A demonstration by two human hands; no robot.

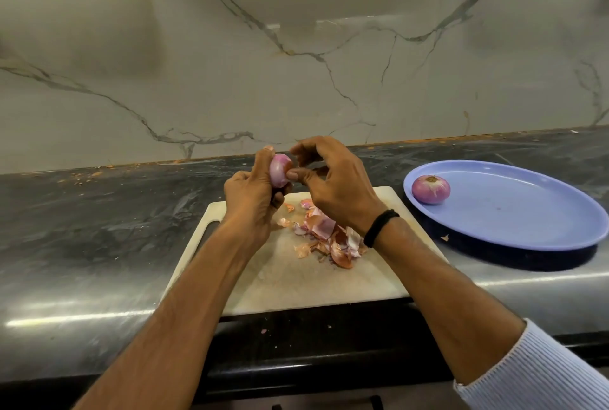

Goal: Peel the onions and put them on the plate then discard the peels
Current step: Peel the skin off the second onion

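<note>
The onion [280, 174] was held in the air above the far edge of the cutting board [296, 284], wrapped by the curled fingers of the left hand [252, 193]. Its exposed side looked glossy and mostly bare. The right hand [333, 185] was set against it from the board's right side, with the thumb [293, 175] pressed to the onion's flank and the forefinger arched over its top in a pinch. Whether a flap of skin was caught between them could not be told.

A heap of peels [326, 235] was spread over the middle of the board. To the right of the board a blue plate [527, 212] was set on the counter [99, 228], and one peeled onion [430, 189] lay on the part of it nearest the board. A scrap of peel [445, 238] was seen on the counter between board and plate.

Several risks could be judged from this. A smooth bulb might be squeezed out of the left grip if the skin were pulled hard, and be dropped onto the board or past its near edge, where the counter ends. Thin skin might be torn short, so that fragments were left on the bulb. Loose flakes could be scattered beyond the board, as the stray scrap suggested, and be missed when the heap is discarded
</note>
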